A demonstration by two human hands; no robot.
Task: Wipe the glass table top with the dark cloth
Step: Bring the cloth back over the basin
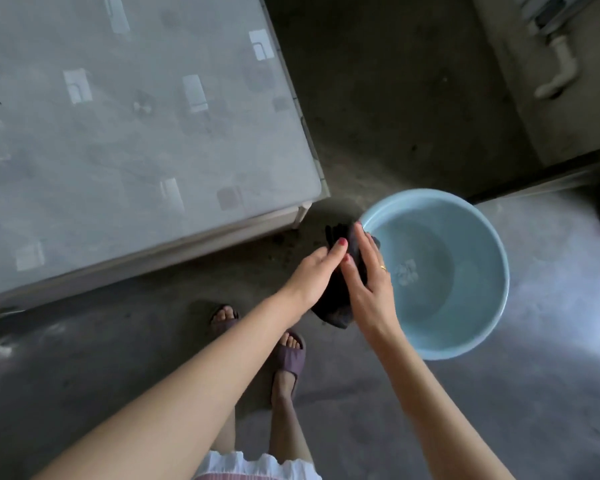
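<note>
The dark cloth (336,299) hangs bunched between both my hands, above the floor beside a basin. My left hand (314,273) grips it from the left, thumb on top. My right hand (368,275), wearing a ring, presses flat against its right side. The glass table top (125,109), pale and dusty with faint square patterns, fills the upper left; its near right corner is just left of the cloth. Neither hand touches the table.
A light blue basin (492,282) with some water stands on the concrete floor (378,116) to the right of my hands. My feet in purple slippers (288,355) are below the cloth. A white pipe (561,67) runs along the wall at upper right.
</note>
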